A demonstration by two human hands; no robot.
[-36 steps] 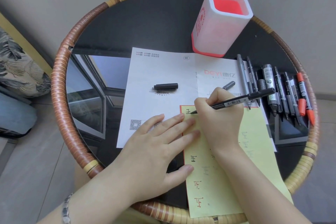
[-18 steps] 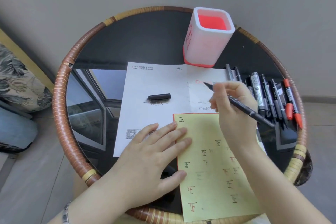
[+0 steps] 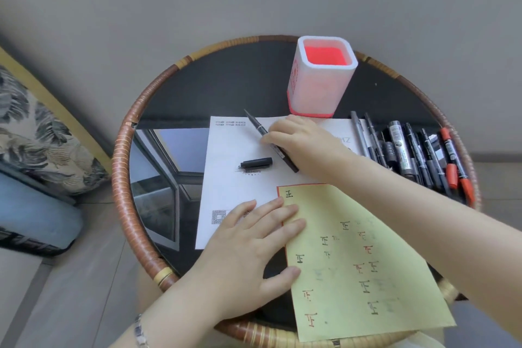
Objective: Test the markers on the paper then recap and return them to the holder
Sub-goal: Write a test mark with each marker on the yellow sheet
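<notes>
My right hand (image 3: 305,144) grips an uncapped black marker (image 3: 261,130) above the white sheet (image 3: 226,183), its tip pointing up and left. The marker's black cap (image 3: 256,163) lies loose on that sheet, just left of and below the hand. My left hand (image 3: 251,246) rests flat with spread fingers on the left edge of the yellow paper (image 3: 364,268), which carries several black and red test marks. The white holder with a red inside (image 3: 322,79) stands at the back of the table.
A row of several black and red markers (image 3: 418,155) lies on the right side of the round black table with a woven rim (image 3: 124,192). A patterned cushion (image 3: 36,135) sits off to the left, beside the table.
My right hand has lifted the marker off the yellow paper and carried it up and left over the white sheet, near the cap. The left hand stays on the yellow paper.
</notes>
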